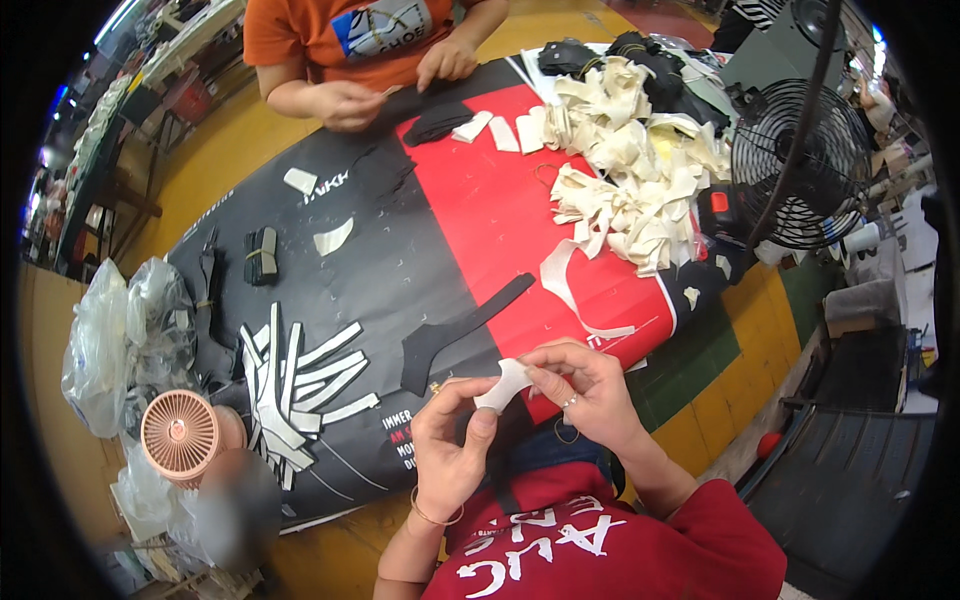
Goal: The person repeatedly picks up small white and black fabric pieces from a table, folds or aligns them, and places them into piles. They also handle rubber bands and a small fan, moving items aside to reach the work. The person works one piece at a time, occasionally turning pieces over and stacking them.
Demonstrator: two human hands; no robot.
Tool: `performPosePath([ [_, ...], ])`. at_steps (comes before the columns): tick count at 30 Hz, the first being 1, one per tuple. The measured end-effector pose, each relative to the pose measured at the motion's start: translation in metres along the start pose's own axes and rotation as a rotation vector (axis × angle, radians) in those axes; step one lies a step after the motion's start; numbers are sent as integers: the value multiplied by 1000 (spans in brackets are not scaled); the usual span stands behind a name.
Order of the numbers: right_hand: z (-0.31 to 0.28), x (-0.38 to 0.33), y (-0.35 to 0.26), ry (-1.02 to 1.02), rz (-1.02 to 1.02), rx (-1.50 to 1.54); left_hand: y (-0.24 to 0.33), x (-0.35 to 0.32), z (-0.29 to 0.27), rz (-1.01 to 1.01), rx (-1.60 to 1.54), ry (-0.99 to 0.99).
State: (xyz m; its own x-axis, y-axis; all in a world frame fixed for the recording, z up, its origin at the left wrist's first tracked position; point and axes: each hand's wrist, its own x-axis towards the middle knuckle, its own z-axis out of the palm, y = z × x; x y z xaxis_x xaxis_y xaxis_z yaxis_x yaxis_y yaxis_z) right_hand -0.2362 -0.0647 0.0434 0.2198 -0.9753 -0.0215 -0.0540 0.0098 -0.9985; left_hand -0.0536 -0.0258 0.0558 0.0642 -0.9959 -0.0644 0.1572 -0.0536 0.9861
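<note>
A small cream fabric piece (505, 385) with curved edges is held up between my two hands, just over the table's near edge. My left hand (455, 435) pinches its left end between thumb and fingers. Its right end is gripped by my right hand (580, 385), which wears a ring. Beyond them on the table lies a black cut piece (460, 335) with a long narrow strip and a wide end. To its right rests a curved cream strip (568, 290), partly on the red part of the table cover.
A big heap of cream fabric pieces (640, 170) covers the far right, beside a black fan (800, 160). White-and-black strips (290, 390) lie at left near a small pink fan (182, 435) and plastic bags (130, 320). Opposite, a person in orange (350, 50) handles a small piece.
</note>
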Motion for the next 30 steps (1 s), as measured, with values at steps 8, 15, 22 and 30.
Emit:
performPosePath([
  [8,5,-1,-16,90,-205,-267,-4,-6,-17,-44,118,58],
  [15,-1,-3,-24,-85,-882,-776,-8,-4,-48,743,806,66],
  [22,0,2,-26,-66,-1007,-842,-7,-6,-52,702,836,157],
  [30,9,6,-27,90,-309,-495,-2,-13,-40,129,219,-115],
])
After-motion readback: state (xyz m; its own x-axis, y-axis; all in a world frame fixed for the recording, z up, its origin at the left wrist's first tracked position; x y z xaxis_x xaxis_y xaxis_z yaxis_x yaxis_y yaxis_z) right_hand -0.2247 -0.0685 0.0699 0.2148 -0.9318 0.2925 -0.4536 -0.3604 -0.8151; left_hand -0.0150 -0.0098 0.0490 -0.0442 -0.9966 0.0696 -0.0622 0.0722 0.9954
